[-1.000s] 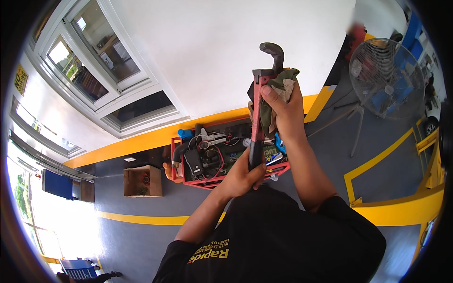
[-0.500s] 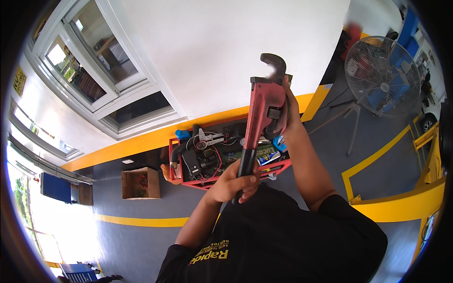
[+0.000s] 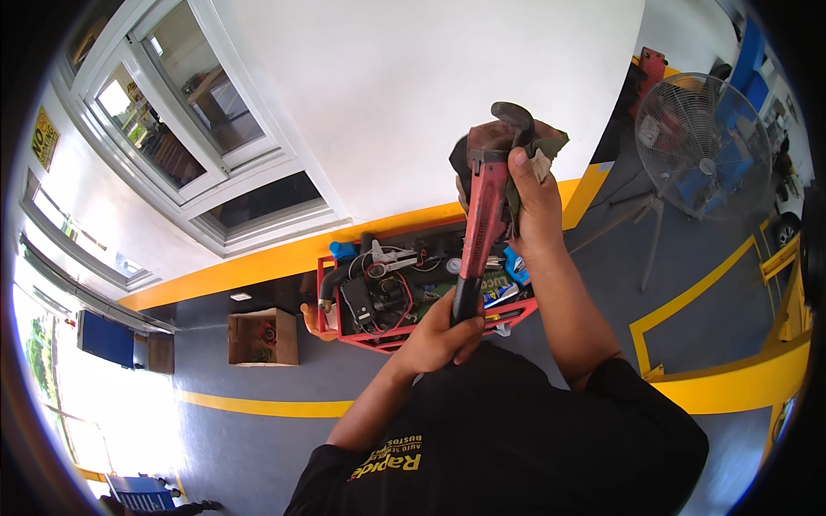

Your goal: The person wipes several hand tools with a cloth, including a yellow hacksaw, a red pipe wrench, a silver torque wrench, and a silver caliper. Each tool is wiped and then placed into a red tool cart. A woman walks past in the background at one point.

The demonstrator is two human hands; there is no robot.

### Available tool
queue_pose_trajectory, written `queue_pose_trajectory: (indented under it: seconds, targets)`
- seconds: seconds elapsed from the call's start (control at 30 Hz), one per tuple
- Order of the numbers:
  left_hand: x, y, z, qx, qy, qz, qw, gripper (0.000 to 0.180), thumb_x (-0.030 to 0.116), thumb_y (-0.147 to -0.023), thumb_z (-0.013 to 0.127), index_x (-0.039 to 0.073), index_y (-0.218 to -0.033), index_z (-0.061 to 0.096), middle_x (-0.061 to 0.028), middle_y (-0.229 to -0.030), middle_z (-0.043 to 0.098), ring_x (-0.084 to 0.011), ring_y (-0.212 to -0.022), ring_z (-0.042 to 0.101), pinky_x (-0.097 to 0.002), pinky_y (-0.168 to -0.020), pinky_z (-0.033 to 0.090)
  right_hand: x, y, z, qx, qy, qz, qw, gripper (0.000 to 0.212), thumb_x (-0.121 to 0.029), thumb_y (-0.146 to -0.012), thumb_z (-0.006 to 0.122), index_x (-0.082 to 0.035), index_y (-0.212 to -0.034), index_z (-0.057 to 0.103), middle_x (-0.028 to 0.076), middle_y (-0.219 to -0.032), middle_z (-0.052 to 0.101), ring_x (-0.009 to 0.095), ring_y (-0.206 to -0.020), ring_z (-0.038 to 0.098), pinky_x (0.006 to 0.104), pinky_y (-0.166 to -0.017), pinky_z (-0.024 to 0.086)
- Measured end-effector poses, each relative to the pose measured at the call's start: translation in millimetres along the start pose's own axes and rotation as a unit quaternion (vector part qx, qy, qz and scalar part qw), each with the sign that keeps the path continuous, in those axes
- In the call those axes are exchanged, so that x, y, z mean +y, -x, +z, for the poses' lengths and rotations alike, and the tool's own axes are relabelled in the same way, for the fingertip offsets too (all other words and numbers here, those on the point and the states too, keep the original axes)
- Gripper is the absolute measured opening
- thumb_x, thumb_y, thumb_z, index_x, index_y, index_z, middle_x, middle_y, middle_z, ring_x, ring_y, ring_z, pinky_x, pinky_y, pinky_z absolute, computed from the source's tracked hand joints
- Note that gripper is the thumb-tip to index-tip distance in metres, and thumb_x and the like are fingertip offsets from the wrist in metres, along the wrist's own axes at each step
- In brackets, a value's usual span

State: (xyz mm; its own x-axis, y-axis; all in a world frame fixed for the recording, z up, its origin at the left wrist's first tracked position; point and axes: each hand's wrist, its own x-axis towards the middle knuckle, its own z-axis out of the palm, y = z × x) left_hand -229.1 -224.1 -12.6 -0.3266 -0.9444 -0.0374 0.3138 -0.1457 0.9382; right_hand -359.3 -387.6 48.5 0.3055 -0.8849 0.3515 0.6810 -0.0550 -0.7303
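A pipe wrench (image 3: 486, 211) with a red body, dark hook jaw and black handle is held up slantwise in front of me, jaw end up. My left hand (image 3: 445, 334) is closed around the lower part of its black handle. At the head, my right hand (image 3: 537, 206) presses a crumpled brown and green rag (image 3: 493, 136) against the wrench, thumb on the near side. The rag wraps behind and around the jaw and hides part of it. My right fingers are mostly hidden behind the cloth.
Below the wrench, a red tool cart (image 3: 379, 346) holds hoses, a black device, cables, a gauge and bottles. A cardboard box (image 3: 288, 340) sits on the floor to the left. A large stand fan (image 3: 705, 163) and a yellow metal frame (image 3: 731, 378) stand at right. A white wall (image 3: 413, 103) rises ahead.
The rag has come into sight around the jaw, and my right thumb now shows on the near side of the wrench head. The wrench has shifted slightly right and stands more upright.
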Motion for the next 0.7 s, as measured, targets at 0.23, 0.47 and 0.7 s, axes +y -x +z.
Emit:
queue_pose_trajectory:
  seconds: [0.23,0.47,0.7]
  targets:
    - [3,3,-9,0.065,-0.108,-0.016,0.992,0.017,0.010,-0.100,0.058,0.005,-0.110,0.045,-0.0018,-0.071,0.050,-0.0101,-0.052,0.049,-0.0280,-0.048,0.040,3,-4,-17,0.048,0.277,-0.069,0.957,0.036,-0.035,-0.102,0.069,0.000,-0.110,0.067,0.003,-0.092,0.072,0.011,-0.082,0.067,0.0280,-0.075,0.055]
    - [-8,-1,-26,0.228,-0.357,0.045,0.905,0.022,0.014,-0.095,0.067,0.002,-0.110,0.057,-0.0073,-0.073,0.058,-0.0132,-0.062,0.055,-0.0327,-0.060,0.045,-14,-8,-63,-0.029,0.188,0.013,0.982,0.079,-0.066,-0.096,0.060,-0.003,-0.143,0.049,0.007,-0.129,0.063,0.018,-0.115,0.062,0.0350,-0.098,0.051]
    - [-37,-15,-27,0.309,-0.407,0.131,0.850,0.030,0.014,-0.092,0.073,0.001,-0.115,0.059,-0.0153,-0.078,0.068,-0.0260,-0.070,0.070,-0.0357,-0.065,0.052,42,30,-30,-0.085,-0.020,0.052,0.995,0.082,-0.070,-0.100,0.045,-0.008,-0.153,0.035,0.006,-0.142,0.049,0.021,-0.130,0.048,0.0411,-0.110,0.040]
